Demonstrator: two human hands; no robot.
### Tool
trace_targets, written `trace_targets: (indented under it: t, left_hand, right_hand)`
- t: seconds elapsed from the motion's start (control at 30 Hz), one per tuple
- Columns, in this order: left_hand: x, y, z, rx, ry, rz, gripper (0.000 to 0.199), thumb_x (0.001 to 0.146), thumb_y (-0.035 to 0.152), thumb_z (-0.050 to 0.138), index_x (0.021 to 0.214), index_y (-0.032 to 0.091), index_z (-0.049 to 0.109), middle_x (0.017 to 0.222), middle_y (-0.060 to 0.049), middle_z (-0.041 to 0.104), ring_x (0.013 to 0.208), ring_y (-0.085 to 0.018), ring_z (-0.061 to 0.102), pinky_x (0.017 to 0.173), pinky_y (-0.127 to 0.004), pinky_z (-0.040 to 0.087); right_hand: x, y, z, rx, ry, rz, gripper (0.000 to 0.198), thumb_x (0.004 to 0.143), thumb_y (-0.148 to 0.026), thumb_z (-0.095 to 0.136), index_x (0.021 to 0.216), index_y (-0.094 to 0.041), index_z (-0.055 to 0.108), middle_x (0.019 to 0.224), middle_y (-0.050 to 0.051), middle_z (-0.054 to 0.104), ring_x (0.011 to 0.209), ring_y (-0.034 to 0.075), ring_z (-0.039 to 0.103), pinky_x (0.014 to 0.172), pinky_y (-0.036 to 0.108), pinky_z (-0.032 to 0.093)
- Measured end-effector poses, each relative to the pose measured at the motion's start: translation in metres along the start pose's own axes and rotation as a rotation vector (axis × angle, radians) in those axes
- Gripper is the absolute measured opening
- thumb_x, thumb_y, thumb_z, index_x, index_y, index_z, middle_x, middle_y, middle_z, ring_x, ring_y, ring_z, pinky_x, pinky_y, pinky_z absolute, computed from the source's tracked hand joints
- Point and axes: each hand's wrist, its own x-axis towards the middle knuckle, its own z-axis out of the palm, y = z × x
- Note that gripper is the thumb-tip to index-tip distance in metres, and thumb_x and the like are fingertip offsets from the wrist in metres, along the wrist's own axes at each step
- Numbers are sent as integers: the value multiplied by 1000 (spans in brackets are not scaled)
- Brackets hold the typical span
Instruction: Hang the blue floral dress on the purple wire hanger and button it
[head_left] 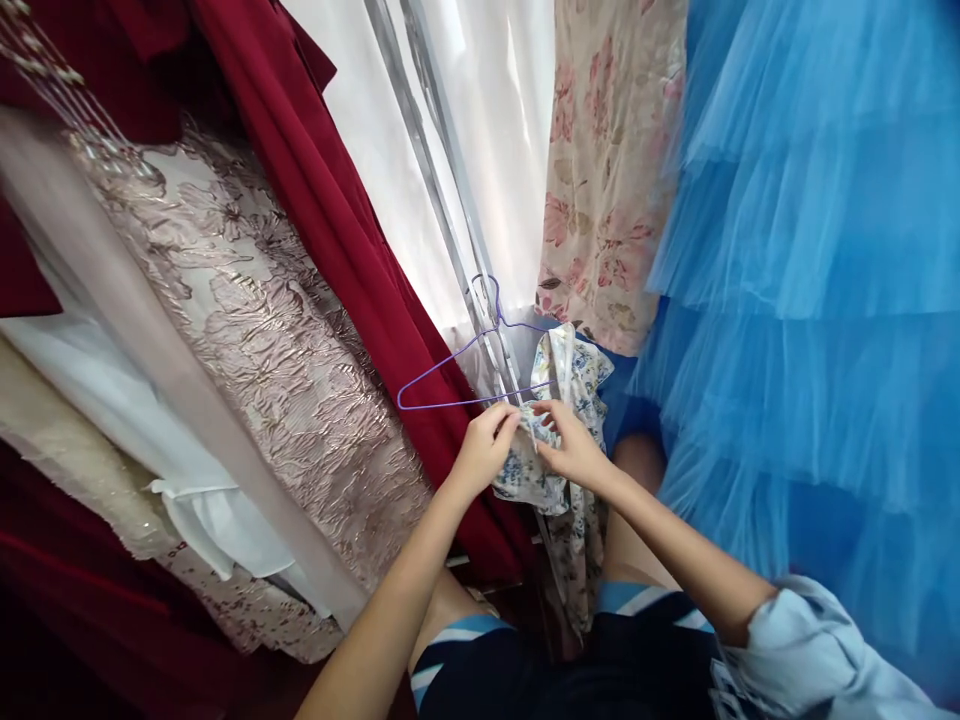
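A purple wire hanger (450, 405) hangs in front of me, tilted, its hook at a silvery metal pole. One end of it carries a white floral garment (536, 482) with blue and yellow flowers, bunched and hanging down. My left hand (486, 447) is closed in a pinch on the edge of the garment, just below the hanger's bottom bar. My right hand (577, 450) is beside it, fingers curled at a thin white strip of the same garment. The two hands' fingertips are close together. The hanger's far right end is hidden under the cloth.
Dark red gowns (315, 190) and a pink brocade dress (262, 330) hang at left. A beige dress with pink flowers (600, 190) and a layered blue tulle dress (795, 230) hang at right. Behind the metal pole (435, 130) is a white curtain (502, 120).
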Motion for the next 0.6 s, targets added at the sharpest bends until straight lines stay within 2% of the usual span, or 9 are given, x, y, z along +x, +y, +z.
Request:
trace_targets:
  t: [0.03,0.1,0.17,0.23,0.3,0.4,0.5,0.6]
  left_hand:
    - [7,9,7,4,1,43,25,99,34,44,94,19,63,95,-6,66,92,-19,62,87,-30,47]
    - [17,21,19,23,32,81,24,99,32,44,93,18,63,95,-7,65,92,-19,61,88,-31,46]
    - [21,22,27,37,43,48,26,99,35,44,89,18,62,89,-5,64,86,-19,60,85,-31,46]
    - [19,15,35,-16,-8,-25,31,99,42,44,90,19,62,88,-5,64,85,-20,59,85,-32,47]
    - [14,3,43,-175,-127,-95,43,101,51,35,98,19,64,95,-5,67,93,-21,61,92,-35,46]
    - [5,-17,59,-395,-262,-157,59,101,57,21,110,18,64,112,-8,67,112,-23,58,106,-38,40]
    - [2,-31,75,-330,-251,-194,55,101,55,26,109,17,65,114,-9,65,114,-24,56,108,-39,38]
    - [3,-44,81,-175,-261,-145,47,102,40,23,95,19,65,99,-7,63,100,-22,55,98,-37,42]
  right_hand:
    - [3,-3,-2,112,-111,19,38,70,-19,58,107,-21,58,104,6,63,92,22,57,83,34,46]
    - [6,-4,-8,360,-336,170,19,67,-20,55,85,-20,59,80,1,61,73,18,54,70,29,45]
    - [3,-2,-16,584,-444,352,10,60,-21,52,70,-20,55,66,-1,56,62,16,49,62,27,41]
    - [-2,1,-28,740,-444,467,14,52,-22,50,65,-19,55,62,0,56,59,16,49,59,27,40]
    - [-7,1,-41,791,-406,527,21,49,-25,49,67,-19,59,61,3,59,59,19,53,59,29,43]
    - [-11,-1,-58,732,-362,568,32,59,-34,51,82,-18,66,71,9,67,68,25,63,66,36,49]
    - [-15,0,-66,696,-359,597,44,69,-46,48,95,-17,67,80,11,72,77,29,68,71,40,51]
    - [-21,2,-65,789,-386,643,45,69,-49,52,95,-17,69,85,13,73,82,30,69,74,40,52]
